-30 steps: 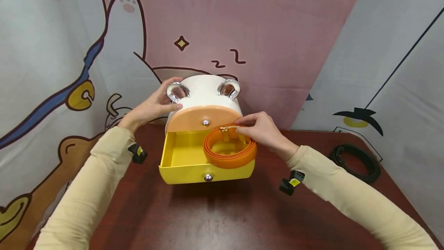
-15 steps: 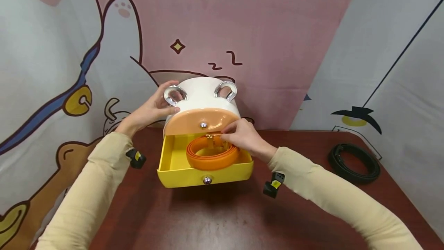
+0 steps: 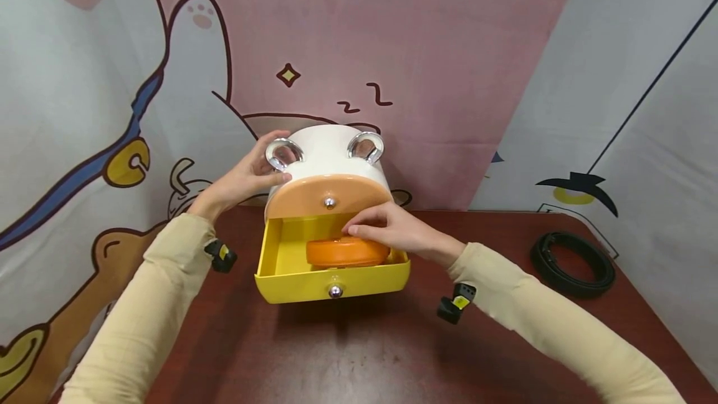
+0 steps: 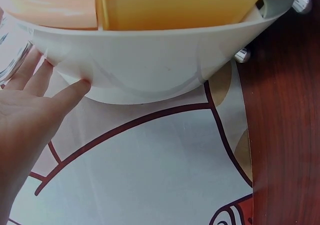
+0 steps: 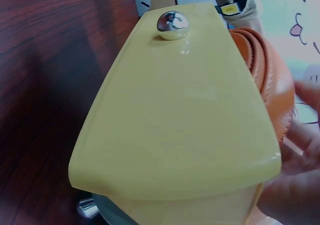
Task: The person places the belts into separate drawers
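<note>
My left hand (image 3: 241, 173) rests against the side of a small white drawer cabinet (image 3: 331, 145), thumb and fingers spread on its curved shell beside a silver ring ear. The left wrist view shows those fingers touching the shell (image 4: 140, 65). The yellow lower drawer (image 3: 291, 282) is pulled out. Inside it sits a coiled orange belt (image 3: 339, 253), tilted with its outer side towards me and its buckle hidden. The curled thumb and fingertips of my right hand (image 3: 398, 229) pinch its far edge. In the right wrist view the belt (image 5: 275, 75) rises above the drawer front (image 5: 175, 115).
A coiled black belt (image 3: 572, 264) lies at the right on the dark red table (image 3: 359, 354). The upper peach drawer (image 3: 331, 195), with a silver knob, is closed. A cartoon-printed cloth (image 3: 426, 80) hangs close behind the cabinet.
My right hand has moved left and brought the orange belt into the yellow drawer. The belt has since tipped, hiding its hole. My left hand stays on the cabinet.
</note>
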Available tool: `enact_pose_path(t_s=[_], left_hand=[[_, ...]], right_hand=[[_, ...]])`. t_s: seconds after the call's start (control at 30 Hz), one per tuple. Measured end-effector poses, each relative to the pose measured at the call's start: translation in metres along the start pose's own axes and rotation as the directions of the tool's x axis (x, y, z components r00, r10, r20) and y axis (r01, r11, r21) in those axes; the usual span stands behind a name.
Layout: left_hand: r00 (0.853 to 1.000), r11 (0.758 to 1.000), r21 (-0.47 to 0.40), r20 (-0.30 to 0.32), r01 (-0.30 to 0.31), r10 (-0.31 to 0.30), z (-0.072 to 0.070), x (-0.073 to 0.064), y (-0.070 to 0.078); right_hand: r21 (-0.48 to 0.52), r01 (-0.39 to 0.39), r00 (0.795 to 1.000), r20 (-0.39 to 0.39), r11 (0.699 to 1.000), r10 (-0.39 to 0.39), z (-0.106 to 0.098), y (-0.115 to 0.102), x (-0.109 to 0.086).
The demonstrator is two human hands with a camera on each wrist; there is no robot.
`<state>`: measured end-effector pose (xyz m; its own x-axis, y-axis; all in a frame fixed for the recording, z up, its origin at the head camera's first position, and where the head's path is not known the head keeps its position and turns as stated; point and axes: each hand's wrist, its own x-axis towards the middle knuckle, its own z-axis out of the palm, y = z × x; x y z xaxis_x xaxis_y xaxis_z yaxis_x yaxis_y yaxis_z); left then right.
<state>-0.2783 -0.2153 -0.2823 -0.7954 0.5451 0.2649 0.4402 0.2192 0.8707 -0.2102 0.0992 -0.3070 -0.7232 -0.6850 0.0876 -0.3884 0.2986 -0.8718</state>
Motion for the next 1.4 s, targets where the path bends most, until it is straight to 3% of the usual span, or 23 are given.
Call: enact_pose_path(t_s=[0.17,0.3,0.77,1.0,1.2,1.3,1.4], left_hand=[[1.000,1.000,0.006,-0.007,0.002,-0.002,0.000,0.001,0.001],[1.000,1.000,0.016,-0.017,0.019,-0.019,0.000,0.001,0.002],[1.000,1.000,0.013,-0.015,0.025,-0.024,-0.001,-0.001,0.003],[1.000,1.000,0.002,-0.009,0.013,-0.013,-0.001,0.000,0.002],[1.000,1.000,0.000,-0.010,0.009,-0.009,-0.001,0.000,0.000],[1.000,1.000,-0.007,-0.006,-0.003,0.003,-0.001,0.000,0.000],[1.000,1.000,-0.015,0.001,-0.012,0.012,-0.001,0.000,-0.001]], right_hand=[[-0.020,0.063,0.992,0.110,0.998,-0.061,0.000,0.000,-0.004],[-0.028,0.109,0.984,0.143,0.994,-0.104,0.002,-0.001,-0.005],[-0.057,0.196,0.975,0.114,0.979,-0.188,0.010,0.003,-0.002],[-0.216,0.243,0.970,0.075,0.945,-0.232,0.014,0.014,0.007],[-0.296,0.258,0.966,0.071,0.920,-0.248,0.015,0.016,0.013],[-0.289,0.238,0.971,0.045,0.927,-0.235,0.015,0.016,0.014],[-0.218,0.211,0.977,0.017,0.953,-0.212,0.016,0.016,0.014]])
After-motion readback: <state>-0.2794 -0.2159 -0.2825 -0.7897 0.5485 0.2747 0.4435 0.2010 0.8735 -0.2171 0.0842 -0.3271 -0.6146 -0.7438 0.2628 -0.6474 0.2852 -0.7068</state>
